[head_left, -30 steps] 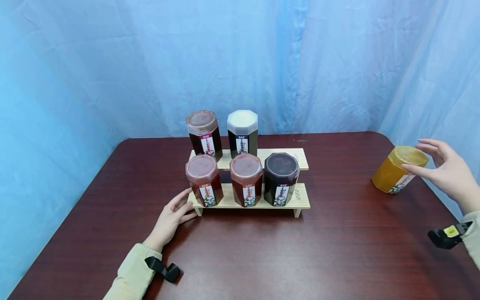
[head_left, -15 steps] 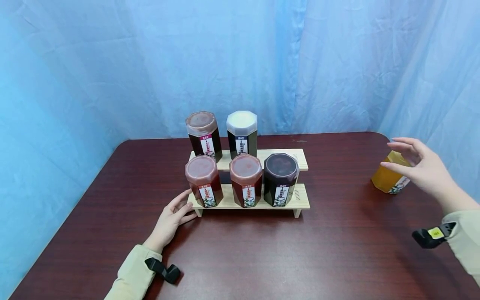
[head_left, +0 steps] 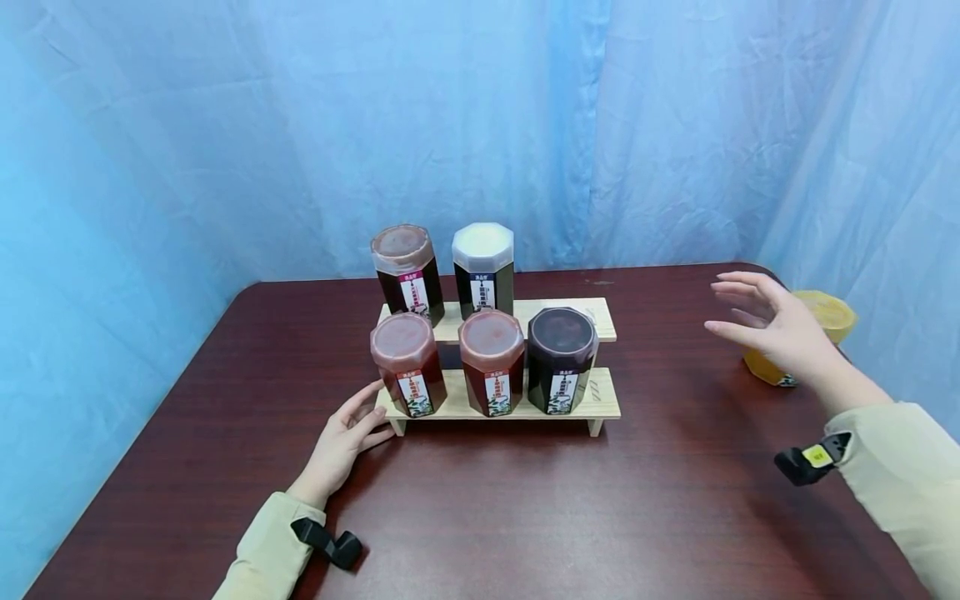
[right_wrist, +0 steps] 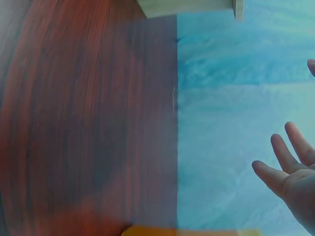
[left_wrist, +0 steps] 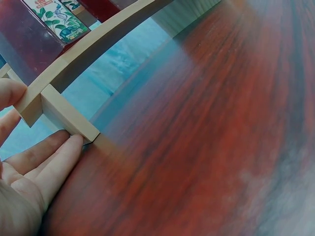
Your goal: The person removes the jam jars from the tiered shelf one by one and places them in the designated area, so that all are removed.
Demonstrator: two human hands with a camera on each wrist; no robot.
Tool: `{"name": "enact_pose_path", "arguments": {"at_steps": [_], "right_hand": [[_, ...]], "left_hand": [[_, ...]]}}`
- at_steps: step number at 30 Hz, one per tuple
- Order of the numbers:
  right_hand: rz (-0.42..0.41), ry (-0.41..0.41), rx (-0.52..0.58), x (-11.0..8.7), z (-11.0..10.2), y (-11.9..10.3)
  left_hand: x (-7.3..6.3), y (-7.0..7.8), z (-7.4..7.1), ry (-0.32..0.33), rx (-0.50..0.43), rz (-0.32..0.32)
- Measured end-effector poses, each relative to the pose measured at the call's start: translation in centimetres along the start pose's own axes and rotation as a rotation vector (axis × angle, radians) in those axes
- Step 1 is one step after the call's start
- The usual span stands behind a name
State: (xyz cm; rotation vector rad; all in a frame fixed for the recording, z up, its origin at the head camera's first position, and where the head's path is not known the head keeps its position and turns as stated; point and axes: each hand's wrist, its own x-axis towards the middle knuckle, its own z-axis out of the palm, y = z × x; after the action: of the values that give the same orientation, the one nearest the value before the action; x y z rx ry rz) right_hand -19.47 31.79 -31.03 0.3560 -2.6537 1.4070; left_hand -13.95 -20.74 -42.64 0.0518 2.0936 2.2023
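My left hand (head_left: 337,442) touches the left end of a two-tier wooden rack (head_left: 609,406). In the left wrist view, straight fingers (left_wrist: 61,164) rest against the rack's leg (left_wrist: 71,113), another digit at the shelf edge. On the lower tier stand two red jars, a left one (head_left: 405,342) and a middle one (head_left: 492,337), plus a dark purple jar (head_left: 562,333). A dark red jar (head_left: 405,250) and a white-lidded dark jar (head_left: 483,246) occupy the upper tier. My right hand (head_left: 780,325) holds nothing, its fingers spread above the table, partly hiding a yellow jar (head_left: 828,310).
The dark red-brown table (head_left: 525,500) carries everything. Light blue curtains (head_left: 450,125) hang behind and at both sides. A black wrist camera (head_left: 326,542) sits on the left sleeve, another black wrist camera (head_left: 806,462) on the right. The yellow jar stands near the table's right edge.
My right hand has released the yellow jar and moved left, toward the rack. The jar stays at the right edge. My left hand stays at the rack's left end.
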Motion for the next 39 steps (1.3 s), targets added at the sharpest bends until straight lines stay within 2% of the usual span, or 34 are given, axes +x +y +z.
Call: {"name": "enact_pose_path", "arguments": {"at_steps": [9,13,18,22,26,32,39], "right_hand": [[-0.064,-0.016,0.081,1.7,2.0,-2.7],[-0.062,-0.035,0.084,2.4,2.9,-4.2],[-0.090,-0.073,0.139,3.0,3.9,-5.7],[-0.064,-0.133,0.201,3.5,4.5,-6.8],[-0.002,-0.187,0.243,3.9,5.1,-8.3],[-0.012,-0.249,0.316,4.5,6.2,-10.1],[0.028,-0.239,0.354,5.1,8.0,-12.3]], "left_hand": [[0.1,-0.1,0.0,0.014,-0.002,-0.001],[0.1,-0.1,0.1,0.017,-0.006,-0.001],[0.0,0.0,0.1,0.007,-0.001,0.002],[0.0,0.2,0.2,-0.007,0.002,0.007],[0.0,0.2,0.1,-0.004,0.000,0.004],[0.0,0.0,0.0,-0.005,-0.003,0.002],[0.0,0.0,0.1,-0.001,-0.005,0.001]]}}
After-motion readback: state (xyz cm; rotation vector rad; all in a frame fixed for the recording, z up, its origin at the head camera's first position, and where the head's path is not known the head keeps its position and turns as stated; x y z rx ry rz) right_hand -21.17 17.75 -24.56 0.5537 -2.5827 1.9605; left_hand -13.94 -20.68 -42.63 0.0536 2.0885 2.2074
